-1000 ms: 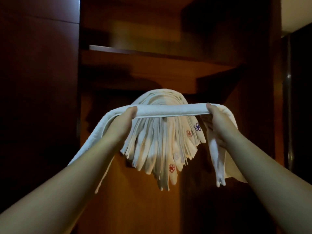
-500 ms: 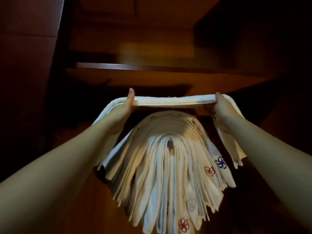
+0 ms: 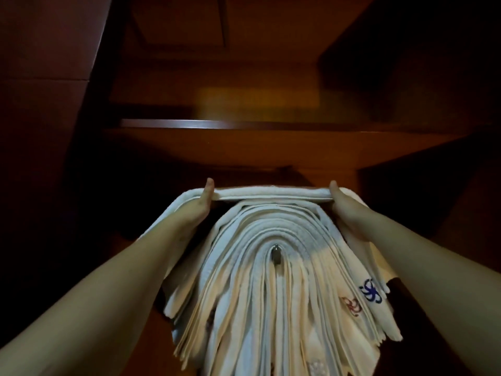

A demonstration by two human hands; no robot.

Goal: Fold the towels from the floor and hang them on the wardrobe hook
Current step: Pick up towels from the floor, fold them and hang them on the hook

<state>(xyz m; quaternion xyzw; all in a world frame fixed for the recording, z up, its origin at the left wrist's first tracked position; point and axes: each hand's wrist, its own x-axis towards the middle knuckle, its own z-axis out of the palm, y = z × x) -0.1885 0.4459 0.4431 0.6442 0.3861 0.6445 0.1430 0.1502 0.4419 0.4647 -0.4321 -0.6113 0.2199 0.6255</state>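
Note:
A folded white towel (image 3: 271,194) is stretched flat between my hands, just above a thick stack of hung towels (image 3: 260,289). My left hand (image 3: 198,210) grips its left end and my right hand (image 3: 345,213) grips its right end; the loose ends droop down past my wrists. The stack drapes over a small metal wardrobe hook (image 3: 276,255), whose tip shows at the middle of the folds. Some hung towels carry embroidered flowers, one blue (image 3: 371,291) and one red (image 3: 352,307).
Dark wooden wardrobe all around. A shelf edge (image 3: 217,124) runs across above the towels. A side panel (image 3: 46,109) stands at the left and a dark panel (image 3: 428,207) at the right. The lighting is dim.
The held towel has gone from in front of the hung stack to just above its top. The view has tilted and closed in, so the hook and stack look larger.

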